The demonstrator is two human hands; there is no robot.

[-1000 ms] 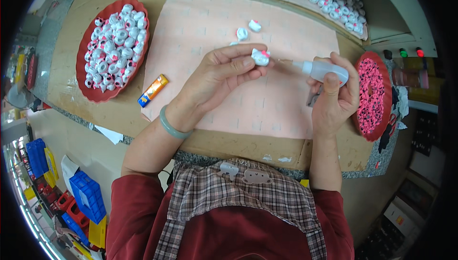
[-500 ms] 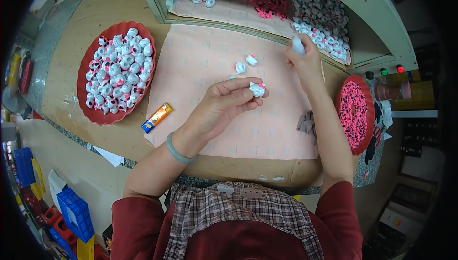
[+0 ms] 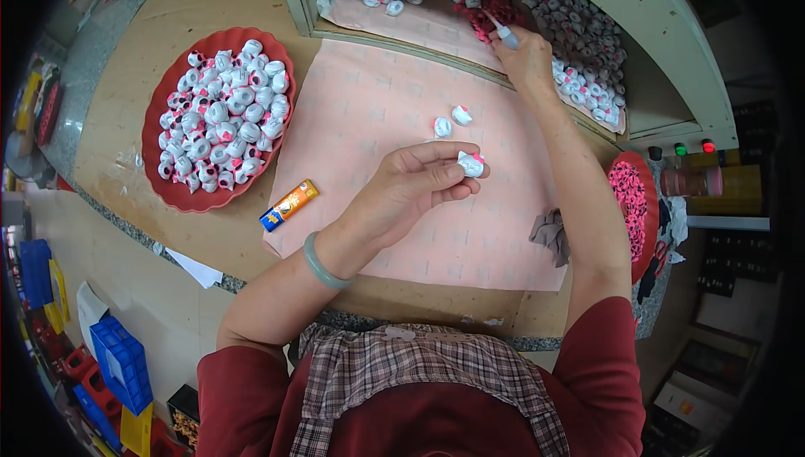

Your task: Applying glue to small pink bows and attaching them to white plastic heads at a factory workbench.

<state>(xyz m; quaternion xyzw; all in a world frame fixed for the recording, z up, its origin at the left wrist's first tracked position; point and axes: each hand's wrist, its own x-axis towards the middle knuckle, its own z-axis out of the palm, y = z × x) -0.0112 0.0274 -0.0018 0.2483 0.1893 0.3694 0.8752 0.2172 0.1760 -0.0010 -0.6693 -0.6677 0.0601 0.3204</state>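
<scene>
My left hand holds a small white figurine with a pink spot between thumb and fingertips, above the pink mat. My right hand reaches far forward to the shelf tray and grips a small clear squeeze bottle, its tip pointing at a heap of pink bits. Two more white figurines lie on the mat just beyond my left hand.
A red plate full of white figurines sits at the left. A red dish of pink pieces stands at the right edge, a grey rag beside it. An orange and blue tube lies by the mat. Many finished figurines fill the shelf.
My right hand has moved the bottle away from the figurine and reached forward to the shelf. My left hand stays put with the figurine.
</scene>
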